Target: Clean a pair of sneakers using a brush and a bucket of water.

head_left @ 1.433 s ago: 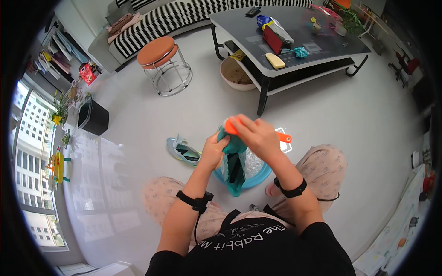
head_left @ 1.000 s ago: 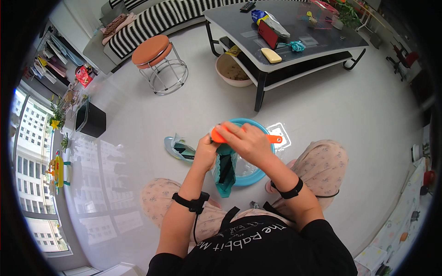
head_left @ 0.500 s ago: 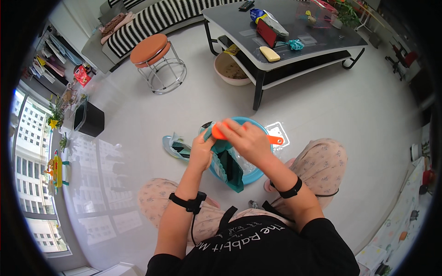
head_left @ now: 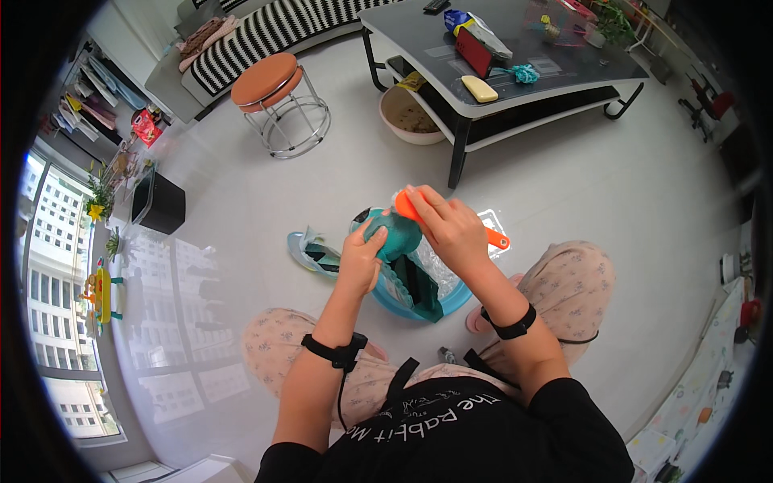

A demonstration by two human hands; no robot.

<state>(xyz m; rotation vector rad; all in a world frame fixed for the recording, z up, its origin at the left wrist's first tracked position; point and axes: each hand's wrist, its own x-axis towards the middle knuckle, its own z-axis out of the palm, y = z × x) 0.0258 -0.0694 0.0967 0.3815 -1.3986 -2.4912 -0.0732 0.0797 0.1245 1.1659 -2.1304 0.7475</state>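
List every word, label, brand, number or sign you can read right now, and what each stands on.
Black shirt: white lettering, upside down in this view, partly legible; wording not copied out here.
Blue-and-white packet on the dark table: any print too small to read.
Red packet, far left: any print too small to read.
Orange tool and teal item in hand: no lettering visible.

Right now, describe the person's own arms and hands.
Both sleeves are short and black. A black strap with a small black box circles the left forearm, a thin black cable running from it; another black strap circles the right forearm. The fingers wear no gloves.
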